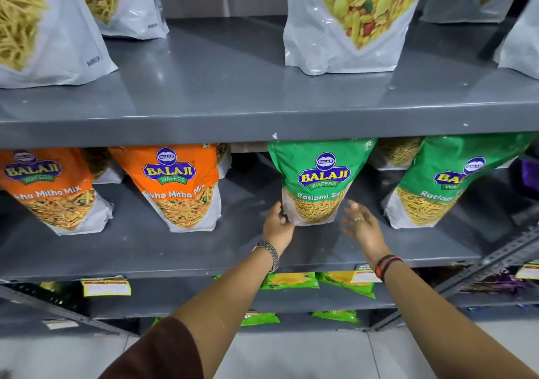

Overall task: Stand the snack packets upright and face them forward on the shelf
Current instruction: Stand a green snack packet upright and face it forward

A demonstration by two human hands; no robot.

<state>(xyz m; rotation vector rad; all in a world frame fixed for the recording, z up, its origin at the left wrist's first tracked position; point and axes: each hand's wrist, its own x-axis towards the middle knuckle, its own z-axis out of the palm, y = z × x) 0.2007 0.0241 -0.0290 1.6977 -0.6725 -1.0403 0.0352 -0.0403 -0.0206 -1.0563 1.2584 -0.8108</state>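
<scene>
Green packet [318, 180] mid-frame, upright between both hands: left hand [277, 222] touching its lower-left edge, right hand [360, 222] open, just off it.

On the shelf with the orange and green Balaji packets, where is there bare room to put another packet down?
The widest bare patch of the middle shelf lies between the second orange packet and the green packet at the hands. The front strip is also bare. A narrower gap separates that packet from the right green packet, where the right hand hovers. The two orange packets stand closer together.
</scene>
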